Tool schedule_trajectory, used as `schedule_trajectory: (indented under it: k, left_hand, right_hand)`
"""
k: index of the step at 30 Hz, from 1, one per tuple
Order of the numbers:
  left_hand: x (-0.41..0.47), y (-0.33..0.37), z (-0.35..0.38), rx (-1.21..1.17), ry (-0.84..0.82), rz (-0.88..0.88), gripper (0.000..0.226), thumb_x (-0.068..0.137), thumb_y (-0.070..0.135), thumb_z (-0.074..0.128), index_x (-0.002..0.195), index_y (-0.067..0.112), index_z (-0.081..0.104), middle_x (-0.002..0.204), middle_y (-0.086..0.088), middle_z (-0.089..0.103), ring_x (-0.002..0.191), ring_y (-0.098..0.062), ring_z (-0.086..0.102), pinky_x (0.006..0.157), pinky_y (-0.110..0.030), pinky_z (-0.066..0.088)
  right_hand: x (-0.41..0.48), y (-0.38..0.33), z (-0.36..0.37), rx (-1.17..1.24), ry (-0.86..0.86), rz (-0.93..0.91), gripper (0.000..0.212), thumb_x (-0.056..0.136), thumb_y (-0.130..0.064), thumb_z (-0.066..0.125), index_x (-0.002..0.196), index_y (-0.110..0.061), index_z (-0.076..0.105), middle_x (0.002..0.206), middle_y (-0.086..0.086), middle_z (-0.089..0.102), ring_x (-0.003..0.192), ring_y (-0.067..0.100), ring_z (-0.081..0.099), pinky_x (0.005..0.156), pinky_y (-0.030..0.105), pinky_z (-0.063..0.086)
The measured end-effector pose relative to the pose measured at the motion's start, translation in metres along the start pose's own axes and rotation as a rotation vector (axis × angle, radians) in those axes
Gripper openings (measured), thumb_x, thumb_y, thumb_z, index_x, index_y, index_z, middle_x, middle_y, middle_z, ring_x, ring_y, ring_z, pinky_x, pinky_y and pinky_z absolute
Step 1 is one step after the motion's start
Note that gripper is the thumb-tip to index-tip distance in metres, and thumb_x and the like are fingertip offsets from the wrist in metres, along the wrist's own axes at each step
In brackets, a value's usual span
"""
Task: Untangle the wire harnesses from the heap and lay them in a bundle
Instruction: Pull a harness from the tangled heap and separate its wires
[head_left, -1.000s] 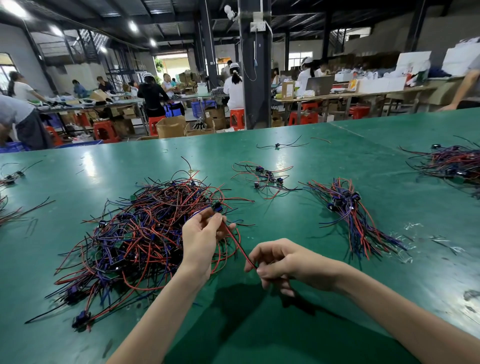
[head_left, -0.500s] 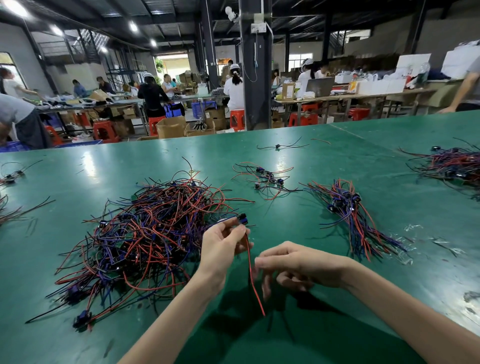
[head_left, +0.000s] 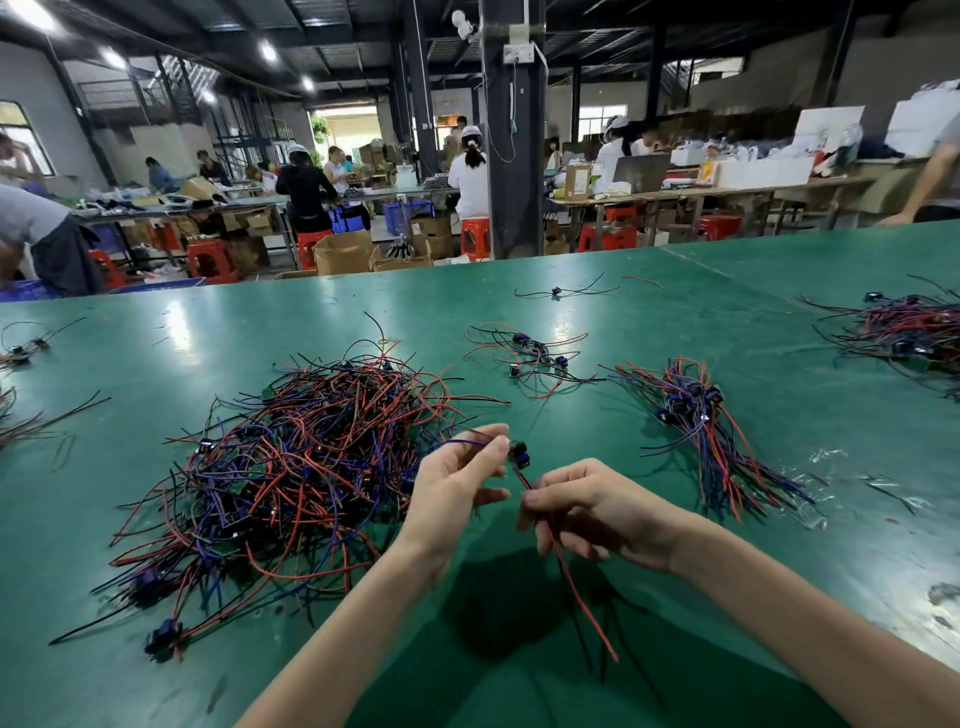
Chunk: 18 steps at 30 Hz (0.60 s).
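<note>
Near edge of tabletop (head_left: 779, 582), both hands raised over it with one harness (head_left: 519, 454) between them. Right hand (head_left: 587, 512): fingers curled round the red and black leads just below the dark connector; the tails hang loose toward the near edge. Left hand (head_left: 452, 493): thumb and fingertips pinch a purple lead right beside the connector, other fingers partly open. That lead runs off toward the heap; cannot tell whether its end is free. Judged step: working this one harness clear before it goes to the bundle. Left of the hands, toward the tabletop's left half, the heap (head_left: 291, 467) is large and densely tangled, red, purple and black. Right of the hands, the bundle (head_left: 711, 441) lies with connectors grouped at its far end and leads fanned toward the near edge; it is far smaller than the heap. Clear plastic scraps (head_left: 826, 458) just beside it. Farther in, a small loose cluster (head_left: 535, 358), then a single harness (head_left: 558, 292) near the far edge. Another pile (head_left: 904, 332) at the right edge, stray wires (head_left: 21, 354) at the left edge. Judgement: early going, most of the work left.
</note>
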<state>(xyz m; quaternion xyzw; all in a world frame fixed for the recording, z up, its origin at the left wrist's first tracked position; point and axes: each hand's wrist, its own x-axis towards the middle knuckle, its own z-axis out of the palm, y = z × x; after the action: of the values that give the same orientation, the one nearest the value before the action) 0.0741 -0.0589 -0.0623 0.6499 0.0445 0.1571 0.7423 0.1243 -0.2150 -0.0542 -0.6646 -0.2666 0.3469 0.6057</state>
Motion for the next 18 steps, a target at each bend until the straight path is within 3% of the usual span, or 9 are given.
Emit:
schedule_trajectory:
  k: [10,14,18]
  left_hand:
    - [0.009,0.004,-0.016,-0.175,0.009,-0.038,0.013,0.081,0.012,0.059,0.085,0.000,0.061,0.067,-0.001,0.066,0.055,-0.005,0.056,0.055,-0.017,0.052]
    - [0.009,0.003,-0.014,-0.247,-0.003,-0.102,0.009,0.087,0.006,0.055,0.086,-0.002,0.060,0.065,-0.002,0.066,0.053,-0.006,0.057,0.054,-0.017,0.052]
    - [0.005,0.000,-0.009,-0.239,-0.047,-0.150,0.012,0.087,0.008,0.056,0.085,-0.001,0.062,0.065,-0.004,0.066,0.052,-0.007,0.056,0.052,-0.018,0.052]
  right_hand:
    - [-0.005,-0.003,-0.006,-0.111,-0.169,0.085,0.017,0.084,-0.023,0.063,0.074,-0.012,0.071,0.057,0.004,0.064,0.034,0.004,0.043,0.031,0.011,0.025]
    - [-0.002,-0.001,-0.003,-0.085,-0.090,0.074,0.024,0.081,-0.035,0.065,0.090,-0.013,0.069,0.065,0.003,0.066,0.036,0.004,0.041,0.031,0.011,0.021]
    - [0.001,0.002,-0.001,-0.080,-0.021,-0.001,0.026,0.076,-0.039,0.065,0.088,-0.016,0.068,0.064,0.005,0.066,0.033,0.005,0.039,0.034,0.015,0.017]
